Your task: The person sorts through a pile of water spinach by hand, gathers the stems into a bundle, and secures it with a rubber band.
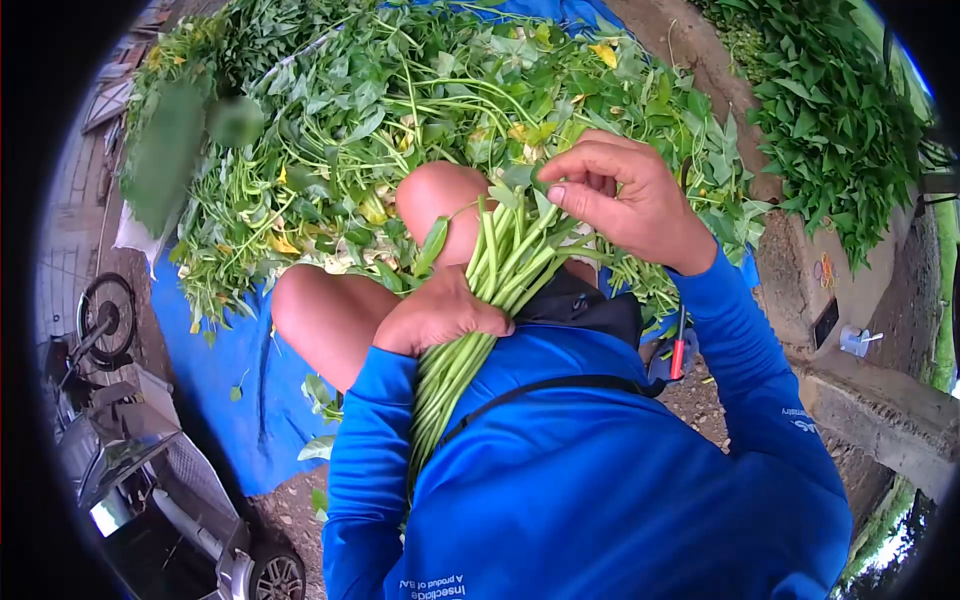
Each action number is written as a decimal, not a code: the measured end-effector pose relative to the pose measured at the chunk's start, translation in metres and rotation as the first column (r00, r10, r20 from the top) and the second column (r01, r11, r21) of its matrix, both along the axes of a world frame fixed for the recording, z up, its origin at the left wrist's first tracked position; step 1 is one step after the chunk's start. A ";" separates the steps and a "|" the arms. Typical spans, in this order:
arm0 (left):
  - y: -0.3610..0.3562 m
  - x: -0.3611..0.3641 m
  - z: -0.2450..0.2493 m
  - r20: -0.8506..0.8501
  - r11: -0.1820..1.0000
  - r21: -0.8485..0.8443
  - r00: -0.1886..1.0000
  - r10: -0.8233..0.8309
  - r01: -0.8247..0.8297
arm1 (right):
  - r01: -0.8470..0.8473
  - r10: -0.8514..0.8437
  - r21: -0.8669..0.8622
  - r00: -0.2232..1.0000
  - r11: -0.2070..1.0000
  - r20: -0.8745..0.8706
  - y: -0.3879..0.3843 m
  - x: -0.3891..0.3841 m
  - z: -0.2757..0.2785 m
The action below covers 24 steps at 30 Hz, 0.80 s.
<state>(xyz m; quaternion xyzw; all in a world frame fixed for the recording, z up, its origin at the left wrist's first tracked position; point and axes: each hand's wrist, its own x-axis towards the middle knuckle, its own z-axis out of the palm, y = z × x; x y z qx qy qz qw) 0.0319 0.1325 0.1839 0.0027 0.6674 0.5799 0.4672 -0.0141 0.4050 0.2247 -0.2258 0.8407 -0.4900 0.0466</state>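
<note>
A bunch of long green water spinach stems (465,365) lies slanted across my lap, its leafy tops toward my right hand. My left hand (445,312) is closed around the middle of the bunch, thumb across the stems. At the upper end, my right hand (625,195) pinches a green leaf (538,184) between thumb and index finger, the other fingers curled. One loose leaf (432,245) sticks out beside my knee. Just beyond my knees spreads a large heap of cut leafy vines (350,120), with some yellow leaves among them.
Under the heap is a blue tarp (215,390). A red-ended tool (678,358) is by my right side. At right, more greens (830,120), rubber bands (825,270), a phone (826,323) and a white cup (854,341) rest on a ledge. A metal-sided vehicle (170,480) stands left.
</note>
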 end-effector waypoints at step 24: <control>-0.059 0.007 -0.011 0.156 0.890 0.261 0.926 0.344 -0.375 | 0.243 -0.116 -0.326 0.924 0.914 0.363 0.014 0.041 -0.004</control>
